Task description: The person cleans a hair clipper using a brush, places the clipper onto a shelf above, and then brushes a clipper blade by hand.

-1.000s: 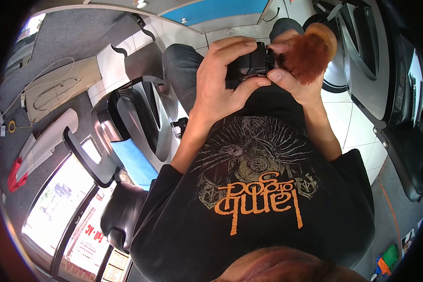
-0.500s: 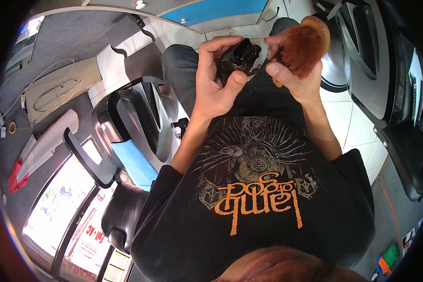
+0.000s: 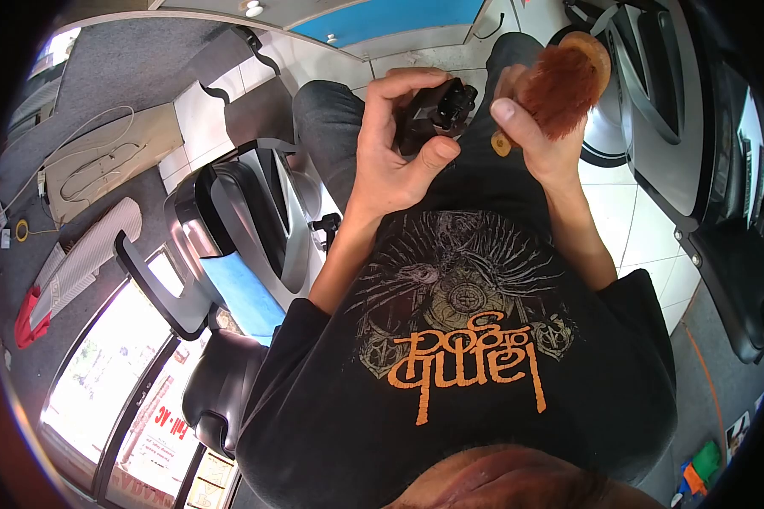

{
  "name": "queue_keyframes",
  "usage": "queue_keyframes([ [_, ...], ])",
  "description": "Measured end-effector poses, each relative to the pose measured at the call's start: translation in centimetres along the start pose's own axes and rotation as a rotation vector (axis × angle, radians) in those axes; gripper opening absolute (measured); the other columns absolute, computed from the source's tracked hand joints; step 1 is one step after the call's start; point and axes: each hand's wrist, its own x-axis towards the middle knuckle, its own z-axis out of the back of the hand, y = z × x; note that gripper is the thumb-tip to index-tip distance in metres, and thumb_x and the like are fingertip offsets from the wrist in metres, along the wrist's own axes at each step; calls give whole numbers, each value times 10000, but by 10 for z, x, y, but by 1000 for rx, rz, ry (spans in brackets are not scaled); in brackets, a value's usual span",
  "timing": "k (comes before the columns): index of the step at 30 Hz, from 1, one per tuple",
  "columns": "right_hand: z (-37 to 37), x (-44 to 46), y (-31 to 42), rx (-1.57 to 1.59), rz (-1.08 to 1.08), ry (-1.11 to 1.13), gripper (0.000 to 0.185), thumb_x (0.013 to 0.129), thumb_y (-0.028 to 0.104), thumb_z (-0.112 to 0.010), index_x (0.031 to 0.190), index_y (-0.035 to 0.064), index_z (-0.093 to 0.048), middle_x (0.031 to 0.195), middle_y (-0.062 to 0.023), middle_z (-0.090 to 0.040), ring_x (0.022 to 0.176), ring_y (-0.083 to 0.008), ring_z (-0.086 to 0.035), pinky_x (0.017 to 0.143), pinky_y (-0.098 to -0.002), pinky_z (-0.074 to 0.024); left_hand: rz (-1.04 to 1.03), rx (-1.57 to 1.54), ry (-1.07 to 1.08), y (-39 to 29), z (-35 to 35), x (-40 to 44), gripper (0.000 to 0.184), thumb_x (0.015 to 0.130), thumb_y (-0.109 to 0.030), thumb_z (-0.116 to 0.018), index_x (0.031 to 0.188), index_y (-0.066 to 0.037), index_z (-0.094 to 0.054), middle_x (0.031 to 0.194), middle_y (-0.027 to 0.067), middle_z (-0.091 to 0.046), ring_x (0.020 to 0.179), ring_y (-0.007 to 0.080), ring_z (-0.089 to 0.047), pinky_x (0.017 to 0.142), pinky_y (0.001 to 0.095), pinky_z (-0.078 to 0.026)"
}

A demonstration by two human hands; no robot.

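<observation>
My left hand [image 3: 395, 161] is wrapped round a compact black hair clipper [image 3: 440, 112], fingers along its far side and thumb on the near side. One end of the clipper points up toward me; its fine details are too dark to make out. In my right hand [image 3: 552, 148] is a brush [image 3: 560, 92] with thick reddish-brown bristles and a rounded tan wooden body. The small yellowish end of its handle shows below my thumb. Bristles and clipper are apart, both held above my lap.
A black and silver salon chair [image 3: 229, 229] with a blue cloth [image 3: 242, 293] stands at my left. Another chair [image 3: 662, 102] is close on my right. Ahead is a cabinet with a blue drawer [image 3: 390, 27]. A cable [image 3: 102, 161] lies at the far left.
My right hand has moved the brush slightly right, away from the clipper. The clipper has turned a little in my left hand, which has shifted slightly.
</observation>
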Motion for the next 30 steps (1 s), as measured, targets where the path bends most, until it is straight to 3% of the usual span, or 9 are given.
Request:
queue_keyframes([
  [4, -13, 8, 20, -65, -80, -101, 434, 913, 78, -822, 1287, -39, -633, 914, -64, -651, 761, -114, -589, 666, -267, -476, 13, 20, 17, 0, 2, -1, 761, 935, -457, -856, 1415, 12, -497, 1354, 143, -592, 1229, 228, -637, 1072, 365, -499],
  [7, -3, 14, 8, -20, -8, -68, 486, 951, 241, -864, 1291, -21, -636, 990, -14, -696, 884, -74, -630, 746, -237, -508, -28, 104, 30, 7, 7, 0, 770, 973, -512, -793, 1423, 19, -462, 1302, 223, -653, 1035, 217, -684, 878, 337, -603],
  [12, 22, 16, -1, -46, 62, 35, 544, 1097, 393, -627, 1442, 3, -468, 1160, -52, -642, 982, -98, -575, 804, -249, -460, 37, 60, 47, 7, 13, -2, 730, 1014, -474, -760, 1438, 36, -457, 1303, 221, -655, 1023, 211, -679, 853, 334, -592],
  [16, 25, 19, 15, -237, 84, 114, 395, 1031, 299, -744, 1253, 6, -599, 1022, -69, -703, 913, -114, -634, 770, -269, -497, 31, 226, 55, 8, 16, -4, 714, 1013, -442, -774, 1445, 41, -475, 1338, 185, -636, 1119, 201, -647, 897, 330, -570],
  [19, 25, 26, 36, -442, 142, 157, 382, 919, 292, -888, 1041, -13, -692, 934, -106, -755, 841, -150, -726, 743, -299, -552, -32, 271, 19, 5, 11, -2, 638, 965, -333, -846, 1423, -1, -551, 1311, 128, -659, 1172, 208, -664, 1047, 355, -513],
  [22, 33, 31, 43, -676, -9, 55, 382, 890, 300, -914, 1010, -1, -712, 869, -85, -746, 789, -140, -724, 702, -298, -553, -50, 291, 3, 4, 11, 3, 622, 934, -286, -881, 1397, -7, -573, 1303, 125, -667, 1162, 216, -671, 1041, 356, -521],
  [26, 37, 29, 56, -403, 92, 158, 363, 862, 300, -930, 1017, 33, -738, 790, -48, -737, 723, -115, -701, 657, -257, -517, 14, 312, 13, 2, 13, 1, 682, 932, -347, -881, 1401, 18, -547, 1325, 134, -645, 1204, 215, -642, 1058, 343, -503],
  [27, 36, 30, 55, -552, 162, 175, 347, 854, 272, -937, 994, 23, -739, 777, -42, -731, 691, -99, -671, 630, -253, -499, -24, 328, 10, 7, 12, 2, 664, 915, -329, -896, 1389, 0, -567, 1313, 133, -659, 1172, 219, -664, 1043, 349, -519],
  [30, 33, 31, 58, -738, 57, 87, 345, 835, 251, -951, 963, 15, -735, 757, -34, -704, 666, -81, -633, 601, -264, -481, -40, 372, -2, 10, 11, 4, 654, 886, -300, -919, 1377, -23, -588, 1294, 135, -676, 1123, 232, -696, 1007, 358, -548],
])
